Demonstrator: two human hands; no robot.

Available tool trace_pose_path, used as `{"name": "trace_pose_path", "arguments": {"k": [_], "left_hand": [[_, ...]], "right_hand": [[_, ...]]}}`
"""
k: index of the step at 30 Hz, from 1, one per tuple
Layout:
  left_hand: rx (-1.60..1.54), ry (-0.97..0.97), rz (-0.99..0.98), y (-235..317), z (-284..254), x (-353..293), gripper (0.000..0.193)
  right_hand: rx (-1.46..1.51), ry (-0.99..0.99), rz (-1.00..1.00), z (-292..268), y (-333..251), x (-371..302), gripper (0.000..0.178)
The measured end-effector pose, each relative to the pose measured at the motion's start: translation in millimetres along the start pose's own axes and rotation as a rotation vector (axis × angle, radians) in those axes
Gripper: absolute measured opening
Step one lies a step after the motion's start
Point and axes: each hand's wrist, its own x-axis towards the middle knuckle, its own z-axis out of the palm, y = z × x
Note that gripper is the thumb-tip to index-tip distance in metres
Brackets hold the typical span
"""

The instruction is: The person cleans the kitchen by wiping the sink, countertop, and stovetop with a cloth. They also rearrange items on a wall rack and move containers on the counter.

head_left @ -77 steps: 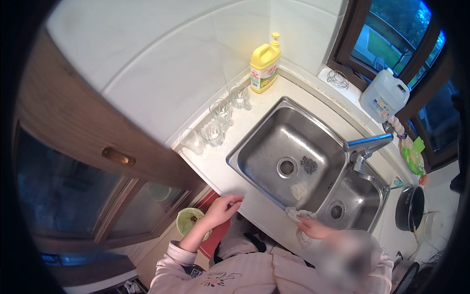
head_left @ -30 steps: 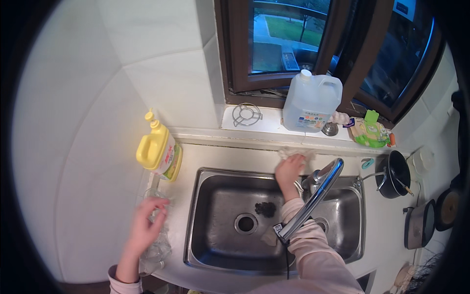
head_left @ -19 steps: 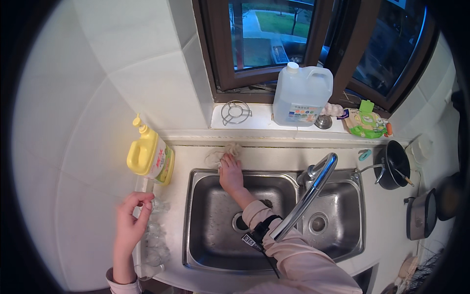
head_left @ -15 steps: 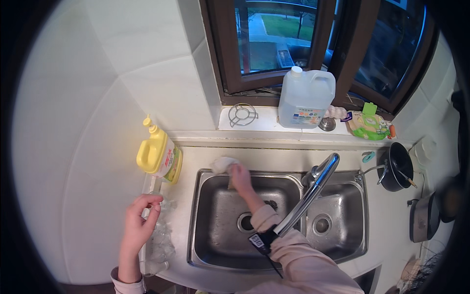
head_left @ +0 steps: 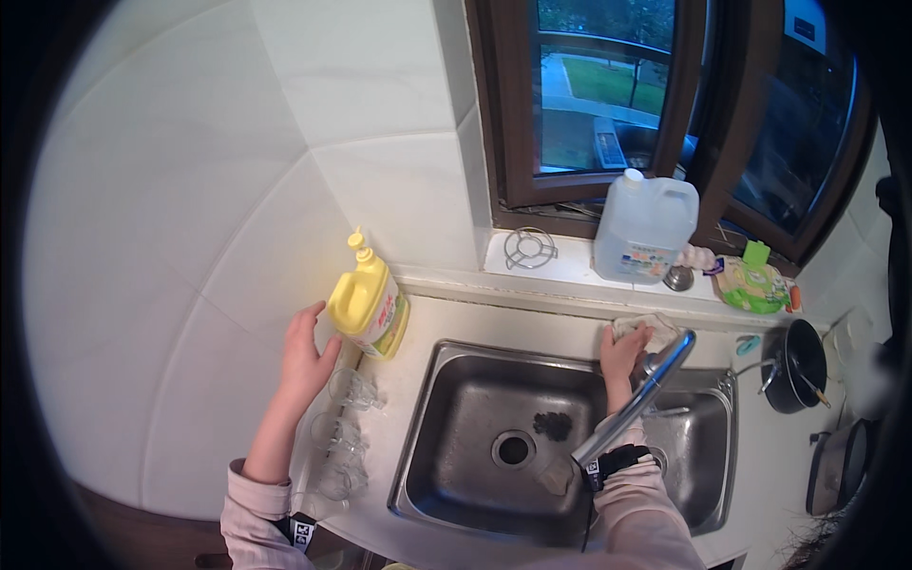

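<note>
My right hand [head_left: 621,353] is behind the double steel sink [head_left: 446,418], closed on a pale, crumpled cloth [head_left: 655,326] at the back rim. The chrome faucet [head_left: 638,404] crosses in front of my right forearm and partly hides the cloth. On the left, my left hand [head_left: 310,353] is raised, empty, with thumb and fingers apart. It is just left of a yellow pump bottle [head_left: 369,309], and I cannot tell whether they touch. Several clear drinking glasses [head_left: 347,437] stand on the counter beside my left forearm.
A large translucent jug [head_left: 646,228], a wire trivet [head_left: 530,249] and a green wipes pack [head_left: 752,285] line the windowsill. To the right is a black pot [head_left: 796,366]. Dark scraps [head_left: 552,426] lie near the drain in the left basin.
My right hand has moved the cloth rightward along the sink's back edge, from the left corner to behind the faucet. My left hand has risen, its fingers spreading. The whole view has shifted.
</note>
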Motion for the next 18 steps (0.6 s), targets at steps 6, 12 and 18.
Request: {"name": "trace_pose_path", "arguments": {"k": [6, 12, 18], "left_hand": [[-0.145, -0.154, -0.242, -32.1, 41.9, 44.4, 0.048], [-0.515, -0.108, -0.582, -35.7, 70.5, 66.8, 0.04], [-0.774, -0.031, -0.563, -6.7, 41.5, 72.8, 0.037]], "right_hand": [[-0.321, -0.17, -0.171, 35.3, -8.3, -23.7, 0.063], [-0.168, -0.402, -0.514, 63.7, -70.4, -74.1, 0.05], [-0.03, -0.514, -0.61, 104.3, -140.3, -126.3, 0.05]]}}
